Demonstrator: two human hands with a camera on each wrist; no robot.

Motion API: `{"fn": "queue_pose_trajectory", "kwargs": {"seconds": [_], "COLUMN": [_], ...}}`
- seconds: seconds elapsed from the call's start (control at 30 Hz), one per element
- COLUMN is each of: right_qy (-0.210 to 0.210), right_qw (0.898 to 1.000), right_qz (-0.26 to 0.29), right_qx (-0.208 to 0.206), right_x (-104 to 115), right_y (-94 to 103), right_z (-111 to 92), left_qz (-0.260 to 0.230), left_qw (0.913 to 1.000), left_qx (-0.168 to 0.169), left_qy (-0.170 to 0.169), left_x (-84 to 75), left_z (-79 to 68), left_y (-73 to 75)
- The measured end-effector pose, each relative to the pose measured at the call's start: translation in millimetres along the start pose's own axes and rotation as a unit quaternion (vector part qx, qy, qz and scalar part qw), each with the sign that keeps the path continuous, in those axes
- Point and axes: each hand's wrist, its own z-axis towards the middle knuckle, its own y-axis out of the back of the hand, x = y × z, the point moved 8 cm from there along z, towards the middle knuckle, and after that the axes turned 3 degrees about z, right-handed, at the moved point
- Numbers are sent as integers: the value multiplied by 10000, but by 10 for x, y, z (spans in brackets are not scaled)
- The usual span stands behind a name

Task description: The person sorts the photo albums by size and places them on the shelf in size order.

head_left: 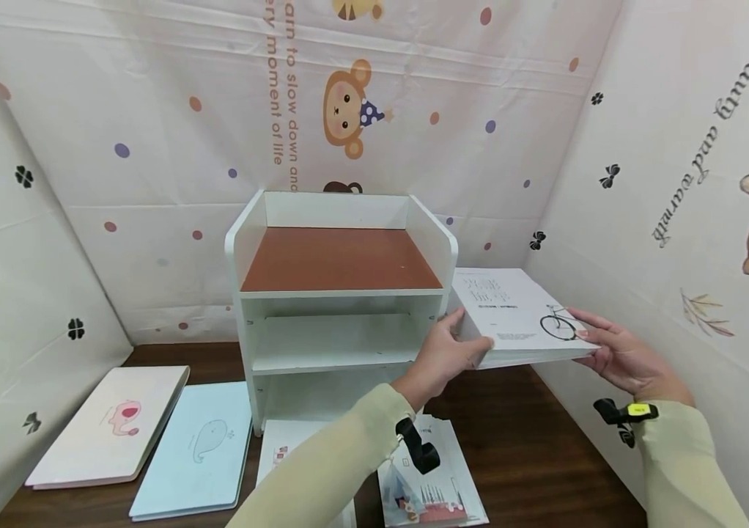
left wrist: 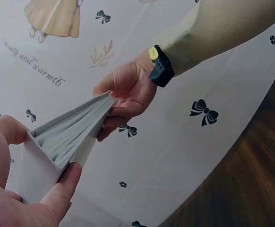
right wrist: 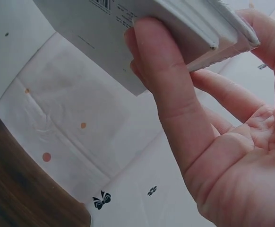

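Pale green sleeves [head_left: 328, 458], black wristbands [head_left: 423, 452]

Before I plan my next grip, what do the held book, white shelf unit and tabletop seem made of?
Held book: paper, with a seemingly matte card cover; layered pages show in the left wrist view.
Shelf unit: probably painted or laminated board, judging by smooth, flat white panels.
Tabletop: wood or wood-look laminate; dark brown with grain streaks.

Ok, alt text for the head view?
A person's left grip and right grip hold a rectangular white book with a bicycle drawing beside a white, brown-topped shelf unit. A light-blue book, among others, lies on the dark wooden table.
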Motion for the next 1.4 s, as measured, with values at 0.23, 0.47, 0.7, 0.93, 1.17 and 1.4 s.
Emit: {"fn": "queue_pose_trajectory", "kwargs": {"seconds": [0.23,0.47,0.7,0.93,1.17,1.4], "right_qy": [-10,95,173,150,167,264], "right_qw": [10000,9997,9992,9981,9992,9993], "right_qz": [25,68,77,268,217,137], "right_qx": [52,219,344,533,295,235], "right_x": [55,118,185,250,309,366], "right_y": [-47,-108,-157,-199,-203,-232], "right_z": [36,42,37,53,88,114], "left_qz": [18,-12,-7,-2,26,8], "left_qw": [10000,10000,10000,10000,10000,9999], "left_qx": [57,39,-22,28,32,0], "left_qy": [-46,1,47,-24,-41,-122], "left_x": [-90,-170,-257,-348,-409,-488], "left_z": [23,35,13,25,26,39], "left_y": [28,24,8,-6,-5,-20]}}
